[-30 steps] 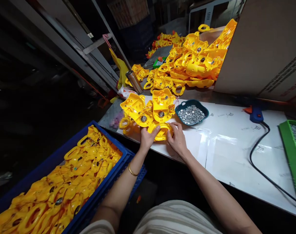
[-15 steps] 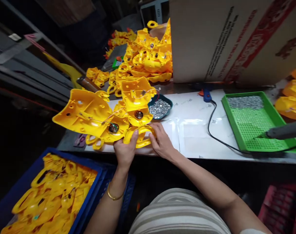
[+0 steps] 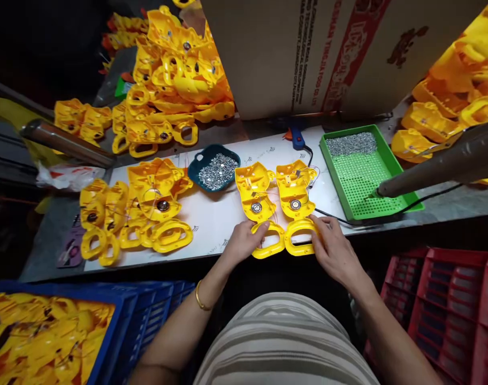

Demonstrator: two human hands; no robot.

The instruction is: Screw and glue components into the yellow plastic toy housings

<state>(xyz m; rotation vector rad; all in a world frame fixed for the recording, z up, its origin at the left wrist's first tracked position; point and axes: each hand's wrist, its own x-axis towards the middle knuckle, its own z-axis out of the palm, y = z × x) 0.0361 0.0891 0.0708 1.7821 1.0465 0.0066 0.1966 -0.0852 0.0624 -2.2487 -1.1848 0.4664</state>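
Two yellow plastic shell halves with looped handles lie side by side on the white sheet, insides facing up. My left hand (image 3: 246,240) is closed on the handle of the left shell half (image 3: 250,179), thumb on top of the loop. The handle of the right shell half (image 3: 290,182) is gripped by my right hand (image 3: 333,248), at its outer side. Thin wires and a round metal-rimmed part show inside each shell. The handle loops touch or nearly touch at the table's front edge. Some of my fingers are hidden beneath the loops.
Left of them, a dark teal bowl (image 3: 215,168) holds small metal screws, beside more yellow shells (image 3: 159,187). A green tray (image 3: 336,182) with screws, a hanging power screwdriver (image 3: 428,160) and a blue glue gun (image 3: 297,139) are right. Behind stands a cardboard box (image 3: 268,64).
My hands have moved right from the stacked shells, and two shell halves now lie between the bowl and the green tray. The view has swung to the right too.
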